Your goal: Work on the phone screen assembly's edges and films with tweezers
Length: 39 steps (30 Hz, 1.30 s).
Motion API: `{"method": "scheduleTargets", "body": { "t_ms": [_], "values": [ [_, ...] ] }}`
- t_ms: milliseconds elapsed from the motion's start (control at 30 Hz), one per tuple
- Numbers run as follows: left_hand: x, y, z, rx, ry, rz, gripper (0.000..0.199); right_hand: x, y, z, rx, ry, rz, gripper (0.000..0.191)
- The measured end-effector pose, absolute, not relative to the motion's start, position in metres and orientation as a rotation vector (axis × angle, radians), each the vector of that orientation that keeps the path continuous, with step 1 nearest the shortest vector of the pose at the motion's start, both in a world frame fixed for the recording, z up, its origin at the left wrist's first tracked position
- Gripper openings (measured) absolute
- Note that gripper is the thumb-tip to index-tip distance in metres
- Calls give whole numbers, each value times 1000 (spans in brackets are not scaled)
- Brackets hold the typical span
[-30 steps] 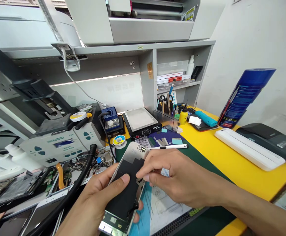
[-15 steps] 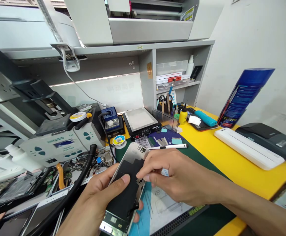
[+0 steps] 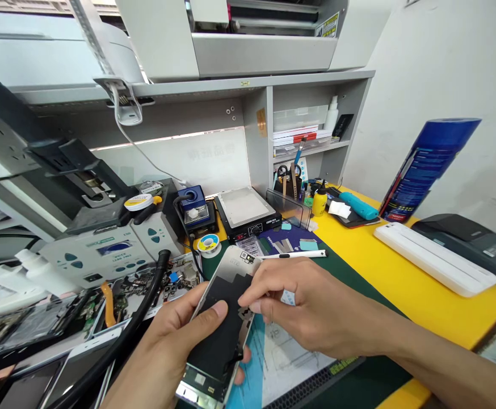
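Note:
My left hand is wrapped round a phone screen panel, thumb on top and fingers curled under its right edge. The panel tilts with its top toward the back. A black film covers most of its metal back; the right side has ragged edges and bare patches. My right hand is closed in a pinch at that ragged edge, thumb and forefinger pressed together on the film. How much film sits between the fingertips is hidden. Below lies a printed mat in blue and white.
A hot plate, solder spool and white pen lie beyond the hands. To the left are a rework station, a black hose and loose circuit boards. A yellow bottle and blue can stand right.
The view has shifted slightly, moving everything a little to the right. Both hands keep nearly the same hold on the panel and film.

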<state>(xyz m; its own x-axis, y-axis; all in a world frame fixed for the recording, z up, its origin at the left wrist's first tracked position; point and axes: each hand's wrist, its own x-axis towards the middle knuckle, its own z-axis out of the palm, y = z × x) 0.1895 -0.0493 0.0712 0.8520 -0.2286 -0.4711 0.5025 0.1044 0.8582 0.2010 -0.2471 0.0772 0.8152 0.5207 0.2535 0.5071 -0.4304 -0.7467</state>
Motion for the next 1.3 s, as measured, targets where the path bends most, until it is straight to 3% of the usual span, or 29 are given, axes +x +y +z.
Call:
{"method": "scheduleTargets", "body": {
  "t_ms": [333, 567, 1300],
  "values": [
    [190, -48, 68, 1389, 197, -542, 46, 202, -247, 78, -2121, -825, -3, 28],
    [190, -48, 67, 1404, 188, -540, 32, 203, -248, 82, -2112, -853, 24, 25],
    [193, -47, 64, 1432, 150, -591, 33, 205, -251, 79, -2129, -927, 24, 25]
  ]
}}
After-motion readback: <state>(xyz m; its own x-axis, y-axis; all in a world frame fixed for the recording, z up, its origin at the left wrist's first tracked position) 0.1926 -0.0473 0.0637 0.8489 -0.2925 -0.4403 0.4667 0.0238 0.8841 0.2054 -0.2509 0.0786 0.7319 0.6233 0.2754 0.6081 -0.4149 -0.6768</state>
